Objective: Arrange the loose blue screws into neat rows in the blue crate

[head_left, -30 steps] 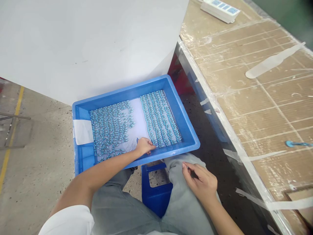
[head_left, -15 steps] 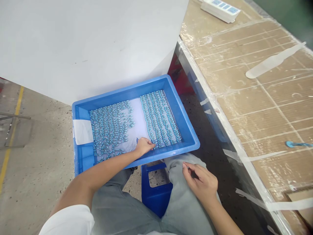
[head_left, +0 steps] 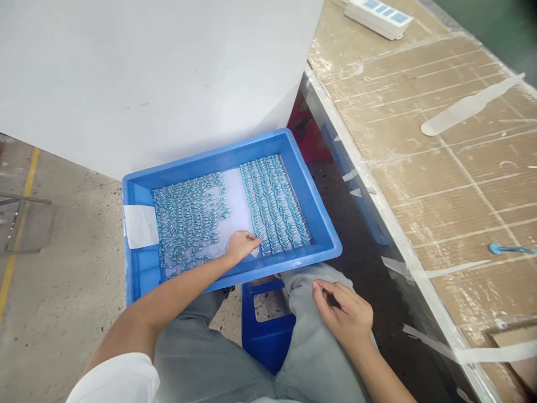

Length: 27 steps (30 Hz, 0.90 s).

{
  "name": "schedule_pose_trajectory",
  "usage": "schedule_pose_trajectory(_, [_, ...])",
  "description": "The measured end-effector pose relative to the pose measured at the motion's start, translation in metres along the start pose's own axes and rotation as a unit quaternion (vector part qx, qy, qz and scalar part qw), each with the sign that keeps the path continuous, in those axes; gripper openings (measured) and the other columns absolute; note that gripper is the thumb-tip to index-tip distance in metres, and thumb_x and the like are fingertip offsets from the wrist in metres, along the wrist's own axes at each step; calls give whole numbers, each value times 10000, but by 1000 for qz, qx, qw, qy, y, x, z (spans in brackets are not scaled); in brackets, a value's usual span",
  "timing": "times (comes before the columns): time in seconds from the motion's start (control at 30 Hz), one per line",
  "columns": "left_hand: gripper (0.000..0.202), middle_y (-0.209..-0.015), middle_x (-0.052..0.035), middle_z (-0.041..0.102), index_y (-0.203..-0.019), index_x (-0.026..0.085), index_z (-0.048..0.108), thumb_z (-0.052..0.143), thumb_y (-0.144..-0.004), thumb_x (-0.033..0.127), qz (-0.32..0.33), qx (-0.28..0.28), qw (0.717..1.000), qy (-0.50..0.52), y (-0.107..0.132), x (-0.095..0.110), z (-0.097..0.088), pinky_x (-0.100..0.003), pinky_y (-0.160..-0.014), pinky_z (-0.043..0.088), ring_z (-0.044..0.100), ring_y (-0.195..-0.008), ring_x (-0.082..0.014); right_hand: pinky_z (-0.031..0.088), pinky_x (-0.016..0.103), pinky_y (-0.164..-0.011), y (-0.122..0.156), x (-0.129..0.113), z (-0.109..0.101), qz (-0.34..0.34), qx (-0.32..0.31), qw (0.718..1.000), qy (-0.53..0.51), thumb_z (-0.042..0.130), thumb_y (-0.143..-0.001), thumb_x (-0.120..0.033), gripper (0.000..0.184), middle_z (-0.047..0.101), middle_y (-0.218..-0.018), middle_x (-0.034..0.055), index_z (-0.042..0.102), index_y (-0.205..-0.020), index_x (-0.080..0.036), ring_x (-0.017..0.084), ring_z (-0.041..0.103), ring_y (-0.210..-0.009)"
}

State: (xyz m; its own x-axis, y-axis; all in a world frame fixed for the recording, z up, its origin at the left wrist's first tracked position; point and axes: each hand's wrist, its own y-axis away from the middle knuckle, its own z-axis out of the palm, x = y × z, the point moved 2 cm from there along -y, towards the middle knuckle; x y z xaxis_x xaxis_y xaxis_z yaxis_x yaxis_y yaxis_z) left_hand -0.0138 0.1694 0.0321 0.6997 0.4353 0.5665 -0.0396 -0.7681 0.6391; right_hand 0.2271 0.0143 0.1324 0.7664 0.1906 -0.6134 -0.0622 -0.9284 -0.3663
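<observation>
A blue plastic tray (head_left: 319, 221) rests in front of my knees, lined with a white sheet (head_left: 237, 204). Many small light-blue parts lie in it: a loose spread on the left (head_left: 187, 221) and neat rows on the right (head_left: 274, 204). My left hand (head_left: 240, 246) reaches into the tray's near edge, fingers pinched together at the bottom of the neat rows; what they grip is too small to make out. My right hand (head_left: 346, 316) rests on my right thigh, fingers curled with thumb and forefinger pinched.
A blue stool (head_left: 266, 330) shows between my legs. A cardboard-covered table (head_left: 440, 157) under clear film stands at right, with a white power strip (head_left: 377, 15) at its far end and a small blue tool (head_left: 509, 248). A white board (head_left: 159, 73) rises behind the tray.
My left hand has drawn slightly left and up along the bottom of the neat rows. The right hand has stayed on the thigh.
</observation>
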Motion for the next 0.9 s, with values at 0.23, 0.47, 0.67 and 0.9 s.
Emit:
schedule_pose_trajectory(0.23, [101,-793,-4,728,-834,198,717,651,-780,253,155,120,981,6,-30,18,-30,-277,-774,496,668,-757,-155,449,211,-601,-1,-1,2,1,-3,1000,-3,700,-849,-130,125,599,-630,-46,703,-960,-189,74,549,-549])
schedule_pose_trajectory(0.47, [111,-837,-17,721,-865,194,686,664,-765,237,171,140,975,9,-42,22,-21,-319,-842,509,673,-815,-177,444,204,-603,-2,-3,0,0,-5,1000,3,693,-858,-135,114,612,-647,-47,701,-956,-192,69,554,-557])
schedule_pose_trajectory(0.67, [173,-812,1,680,-848,199,605,697,-702,215,160,156,975,21,-34,11,-19,-314,-805,508,650,-767,-165,444,204,-600,-1,-1,0,1,-1,1000,-1,701,-846,-126,132,598,-635,-51,703,-963,-189,68,546,-548])
schedule_pose_trajectory(0.9, [171,-786,8,675,-820,210,590,724,-720,246,145,138,979,40,-39,1,-15,-306,-801,502,649,-771,-162,448,214,-598,-1,-2,-1,5,-4,1000,-8,690,-853,-128,137,602,-636,-45,703,-974,-190,79,550,-547])
